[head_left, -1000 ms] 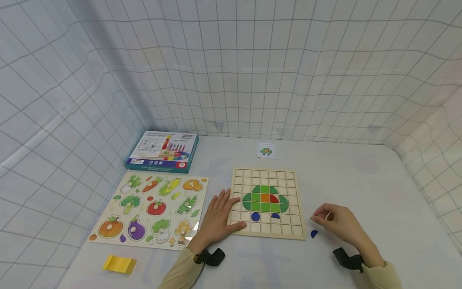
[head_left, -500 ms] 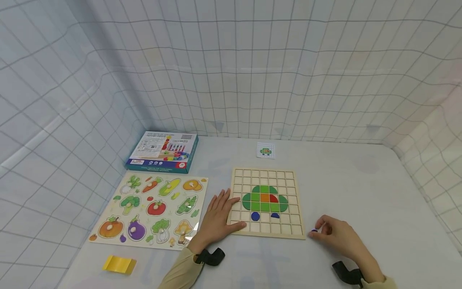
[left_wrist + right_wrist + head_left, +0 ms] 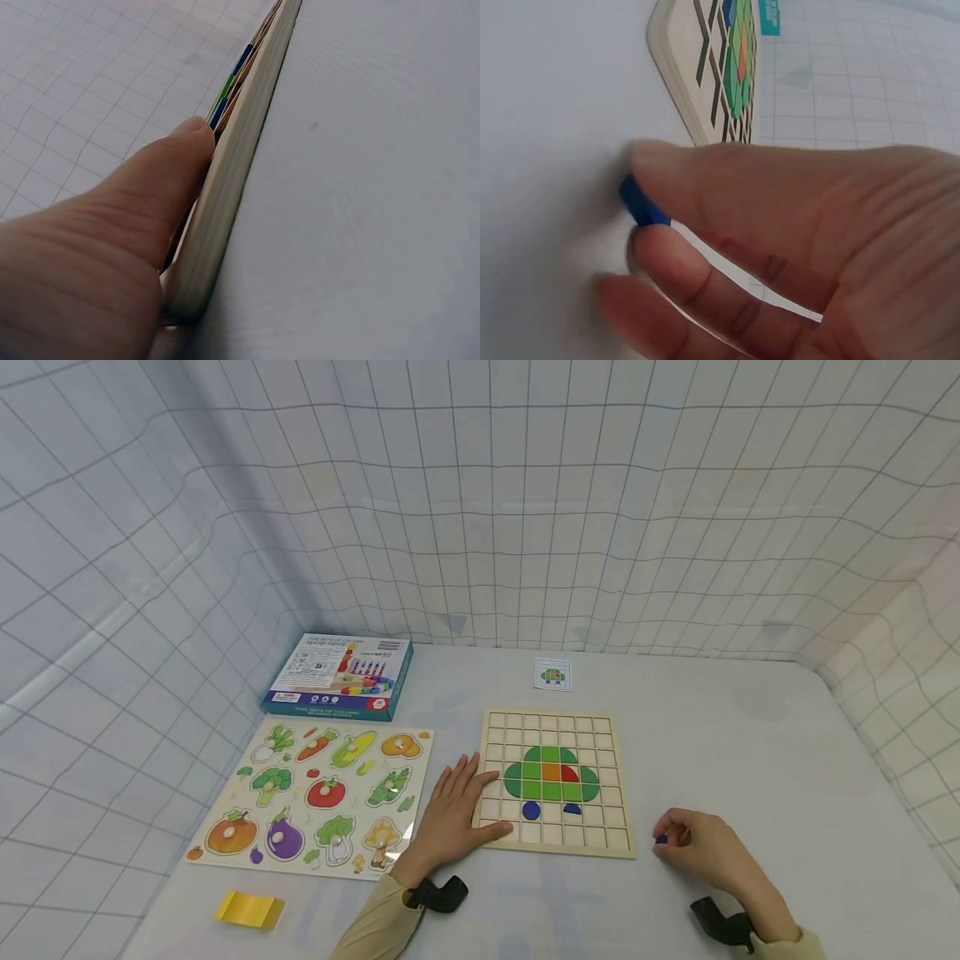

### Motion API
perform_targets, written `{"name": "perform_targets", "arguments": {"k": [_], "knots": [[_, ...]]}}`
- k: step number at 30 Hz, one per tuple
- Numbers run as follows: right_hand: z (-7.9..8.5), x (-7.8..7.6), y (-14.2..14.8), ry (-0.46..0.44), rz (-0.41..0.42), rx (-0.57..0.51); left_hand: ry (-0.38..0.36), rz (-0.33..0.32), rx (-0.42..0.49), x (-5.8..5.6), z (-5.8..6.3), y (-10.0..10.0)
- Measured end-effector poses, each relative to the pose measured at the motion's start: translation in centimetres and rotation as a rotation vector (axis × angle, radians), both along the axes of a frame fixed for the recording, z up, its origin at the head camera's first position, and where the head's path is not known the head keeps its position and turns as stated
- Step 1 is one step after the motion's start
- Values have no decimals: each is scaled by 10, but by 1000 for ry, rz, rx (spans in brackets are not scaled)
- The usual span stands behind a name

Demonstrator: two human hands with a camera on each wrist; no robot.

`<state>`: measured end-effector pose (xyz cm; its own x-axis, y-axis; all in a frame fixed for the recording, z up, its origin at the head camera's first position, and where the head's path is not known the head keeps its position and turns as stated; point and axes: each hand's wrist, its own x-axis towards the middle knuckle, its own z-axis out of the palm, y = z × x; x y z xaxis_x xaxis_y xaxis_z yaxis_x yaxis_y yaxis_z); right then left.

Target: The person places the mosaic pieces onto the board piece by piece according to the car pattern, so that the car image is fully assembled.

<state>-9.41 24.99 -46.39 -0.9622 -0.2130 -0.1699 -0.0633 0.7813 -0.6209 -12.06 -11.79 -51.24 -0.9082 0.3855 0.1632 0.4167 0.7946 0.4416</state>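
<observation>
Between thumb and index finger, my right hand (image 3: 701, 846) pinches a small blue half-circle tile (image 3: 643, 204), just off the right edge of the wooden grid board (image 3: 621, 752). My left hand (image 3: 452, 822) lies over the board's left edge, fingers straight and spread, thumb (image 3: 169, 165) along its rim. Green, orange and red tiles form a car-like shape on the board. Beneath it sit a blue disc (image 3: 531, 811), or two halves together, and a single blue half-circle (image 3: 572, 808).
A small pattern card (image 3: 552, 674) lies behind the board. To the left are a vegetable puzzle board (image 3: 300, 802), a toy box (image 3: 337, 675) and a yellow block (image 3: 250, 910). Grid-patterned cloth walls enclose the table.
My right hand has come down onto the blue half-circle that lay on the table and now pinches it. The left hand has stayed in place.
</observation>
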Motion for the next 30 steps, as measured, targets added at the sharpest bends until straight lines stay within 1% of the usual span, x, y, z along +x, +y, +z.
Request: {"name": "perform_targets", "arguments": {"k": [4, 8, 11, 14, 17, 24, 30], "knots": [[3, -2, -1, -3, -17, 44, -6, 0, -6, 0, 0, 0], [5, -1, -2, 15, -74, 106, -6, -5, 0, 0, 0, 0], [4, 0, -1, 28, -114, 142, -7, -7, 3, 0, -1, 0], [1, 0, 0, 20, -122, 152, -5, -9, -2, 0, 0, -1], [-2, -2, 1, 0, -118, 131, 0, -10, -1, 0, 0, -1], [-5, -7, 2, -19, -101, 29, 0, -9, 7, 0, 0, -1], [-5, -7, 0, -23, -117, -3, -2, -6, 3, 0, -2, -1]]}}
